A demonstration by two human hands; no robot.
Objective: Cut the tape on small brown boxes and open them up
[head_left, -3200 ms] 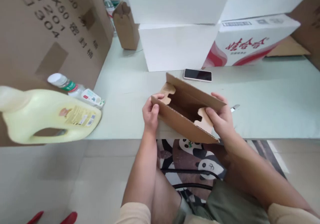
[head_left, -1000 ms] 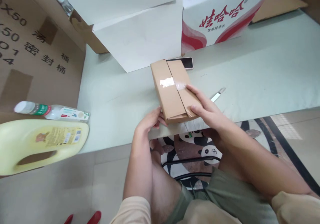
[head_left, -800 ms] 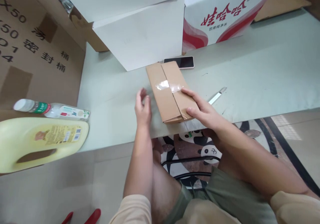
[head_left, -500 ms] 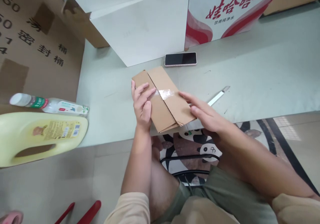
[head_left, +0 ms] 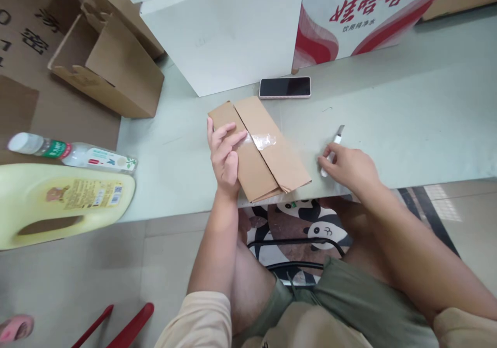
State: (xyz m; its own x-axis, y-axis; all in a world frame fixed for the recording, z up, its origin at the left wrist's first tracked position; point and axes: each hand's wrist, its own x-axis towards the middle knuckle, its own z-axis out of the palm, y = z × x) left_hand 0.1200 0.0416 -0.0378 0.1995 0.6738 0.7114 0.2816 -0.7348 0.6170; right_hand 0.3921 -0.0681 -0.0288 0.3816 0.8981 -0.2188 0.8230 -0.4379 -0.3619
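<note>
A small brown cardboard box (head_left: pixel 277 161) rests at the table's near edge, its two top flaps meeting at a seam with clear tape (head_left: pixel 264 141) across the middle. My left hand (head_left: pixel 225 154) grips the box's left side, fingers lying over the top flap near the tape. To the right of the box, my right hand (head_left: pixel 347 167) is closed around the white handle of a utility knife (head_left: pixel 337 141). The knife's blade points away from me, toward the back of the table. Part of its handle is hidden by my fingers.
A phone (head_left: pixel 285 87) lies behind the box, before a white carton (head_left: pixel 225 37) and a red-and-white carton (head_left: pixel 349 22). On the left are an open cardboard box (head_left: pixel 120 68), a plastic bottle (head_left: pixel 77 151) and a yellow jug (head_left: pixel 128 187). A black metal bar (head_left: pixel 295 242) shows below the table.
My right hand has left the box's right side and moved right to grasp the utility knife, which is now turned more upright in view. My left hand stays on the box.
</note>
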